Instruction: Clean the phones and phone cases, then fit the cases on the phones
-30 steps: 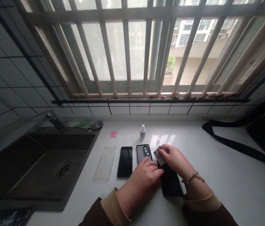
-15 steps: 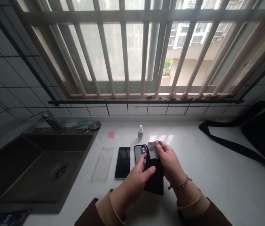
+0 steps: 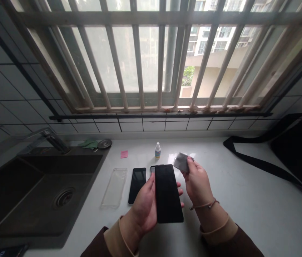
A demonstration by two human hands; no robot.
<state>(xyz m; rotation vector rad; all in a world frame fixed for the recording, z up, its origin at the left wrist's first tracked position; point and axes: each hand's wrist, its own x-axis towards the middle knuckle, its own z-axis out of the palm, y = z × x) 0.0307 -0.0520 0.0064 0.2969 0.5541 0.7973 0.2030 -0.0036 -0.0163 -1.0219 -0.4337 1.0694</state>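
My left hand (image 3: 145, 205) is wrapped round a black smartphone (image 3: 168, 194), thumb on its left edge and fingertips past its right edge. The dark screen faces up. To its upper right, my right hand (image 3: 197, 182) pinches a small grey cleaning cloth (image 3: 182, 162), held apart from the phone. A second phone (image 3: 137, 185) lies flat on the counter left of my left hand. Beside that is a clear phone case (image 3: 114, 188). Partly hidden behind the held phone lies a black phone case (image 3: 153, 169). A small white-capped bottle (image 3: 157, 151) stands upright farther back.
A pink sticky note (image 3: 124, 154) lies on the white counter (image 3: 247, 200). At left is a dark sink (image 3: 40, 200) with a faucet (image 3: 55, 141), a green cloth (image 3: 89, 144) and a round metal strainer (image 3: 104, 144). A black bag with a strap (image 3: 260, 162) is at right.
My right hand has lifted the grey cloth off the phone and moved it up and right. My left hand has shifted its grip, so the phone's whole screen now shows.
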